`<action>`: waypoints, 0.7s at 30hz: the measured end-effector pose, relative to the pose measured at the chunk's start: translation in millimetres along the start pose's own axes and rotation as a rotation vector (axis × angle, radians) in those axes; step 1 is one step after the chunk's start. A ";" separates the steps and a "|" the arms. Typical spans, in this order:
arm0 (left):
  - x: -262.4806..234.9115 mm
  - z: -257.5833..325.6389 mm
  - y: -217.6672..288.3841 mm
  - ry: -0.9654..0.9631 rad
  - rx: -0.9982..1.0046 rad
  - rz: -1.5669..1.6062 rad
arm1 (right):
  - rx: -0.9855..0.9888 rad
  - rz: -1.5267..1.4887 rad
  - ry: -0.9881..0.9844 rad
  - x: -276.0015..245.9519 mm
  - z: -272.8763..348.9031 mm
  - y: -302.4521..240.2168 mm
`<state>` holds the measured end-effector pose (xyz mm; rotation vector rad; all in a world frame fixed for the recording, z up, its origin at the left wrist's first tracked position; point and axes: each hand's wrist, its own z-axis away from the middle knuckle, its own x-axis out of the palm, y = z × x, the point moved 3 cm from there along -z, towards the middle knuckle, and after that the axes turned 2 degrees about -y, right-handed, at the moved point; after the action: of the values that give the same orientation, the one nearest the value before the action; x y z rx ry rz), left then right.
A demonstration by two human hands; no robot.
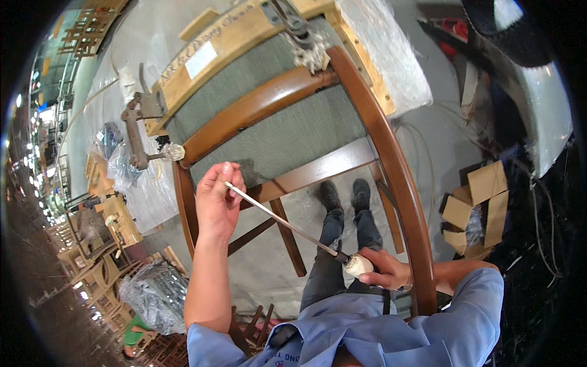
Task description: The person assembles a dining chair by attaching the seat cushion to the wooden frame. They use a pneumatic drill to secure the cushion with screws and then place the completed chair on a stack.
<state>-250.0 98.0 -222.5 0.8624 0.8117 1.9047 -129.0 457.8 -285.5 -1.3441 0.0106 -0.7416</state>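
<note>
My right hand [385,269] grips the pale, wrapped handle of a long-shafted screwdriver [287,225], close to my body. Its thin metal shaft runs up and left to my left hand [221,199]. There the curled fingers and thumb are pinched together beside the tip; whatever they hold is too small to make out. Beyond my hands stands a brown wooden chair [330,164] with a grey-green fabric pad [281,137]. A curved wooden rail [263,110] crosses the fabric. One long wooden side piece [391,165] passes over my right forearm.
A wooden jig [214,46] borders the chair's far side. Metal toggle clamps [137,131] with wrapped white ends press on the frame at the left and top. An opened cardboard box [477,214] sits on the floor at right. Plastic-wrapped parts [156,293] and a person in green [136,333] are lower left.
</note>
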 end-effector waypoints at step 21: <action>12.3 9.2 -17.3 -0.025 0.033 -0.159 | 0.267 -0.601 -0.048 5.6 14.5 43.3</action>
<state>-239.7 117.9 -228.3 0.8152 0.8729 1.7431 -97.9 469.3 -317.6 -1.1085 -0.5335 -1.1670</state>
